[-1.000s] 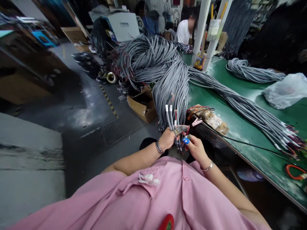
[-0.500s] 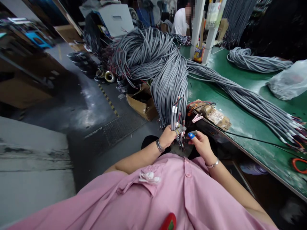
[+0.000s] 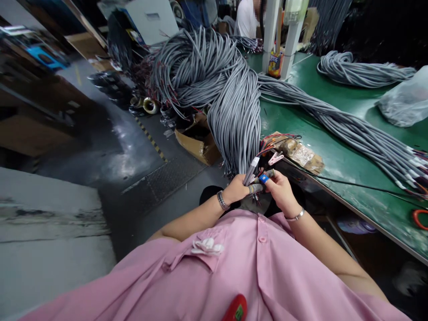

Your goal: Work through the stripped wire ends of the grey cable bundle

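Note:
My left hand (image 3: 238, 189) is closed round a few grey cables (image 3: 250, 172), whose white-banded ends point up and to the right. Finger covers sit on some of its fingers. Close beside it, my right hand (image 3: 280, 190) has thumb and fingers pinched together at the thin wires of the cable ends, with blue tape round the thumb. Exactly what lies in that pinch is too small to make out. Just beyond both hands, a thick bundle of grey cables (image 3: 236, 120) hangs down from the bench. A pink clip (image 3: 276, 158) is at the bench edge near my right hand.
The green bench (image 3: 337, 178) runs along the right, bearing a long bundle of grey cables (image 3: 337, 122), a coiled bundle (image 3: 361, 71) and a plastic bag (image 3: 406, 100). An open cardboard box (image 3: 197, 145) stands on the floor. A person in white (image 3: 245, 20) is behind the posts.
My right hand has moved up against the cables in my left hand. Those cable ends now tilt to the right and lie closer together. The view has shifted slightly.

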Demonstrator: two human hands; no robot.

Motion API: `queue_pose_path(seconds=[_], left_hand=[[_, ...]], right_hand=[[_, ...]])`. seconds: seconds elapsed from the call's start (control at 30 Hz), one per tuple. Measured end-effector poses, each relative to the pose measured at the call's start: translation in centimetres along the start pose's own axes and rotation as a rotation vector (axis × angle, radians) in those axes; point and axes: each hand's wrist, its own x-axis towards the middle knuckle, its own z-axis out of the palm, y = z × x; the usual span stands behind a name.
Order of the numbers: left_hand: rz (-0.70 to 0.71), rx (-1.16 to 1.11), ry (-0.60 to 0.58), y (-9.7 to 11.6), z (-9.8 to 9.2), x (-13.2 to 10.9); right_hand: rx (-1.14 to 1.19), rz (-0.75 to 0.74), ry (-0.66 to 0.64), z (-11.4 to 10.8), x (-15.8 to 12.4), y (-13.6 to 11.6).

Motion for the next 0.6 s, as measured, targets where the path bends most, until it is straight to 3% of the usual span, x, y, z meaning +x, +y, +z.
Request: queue_pose_path(seconds=[0.17,0.4,0.6], left_hand=[[-0.004,-0.038,0.077,0.3,0.43,-0.02],[-0.067,-0.321,0.264,0.82,0.79,0.47],[-0.106,-0.417,0.366,0.46,0.68,0.96]], right_hand=[[0.097,0.035,0.022,-0.01,0.09,-0.23],[0.251,0.099,-0.041,-0.03,-0.07,0.3],[0.166,0.047,-0.026,0.37,-0.38,0.48]])
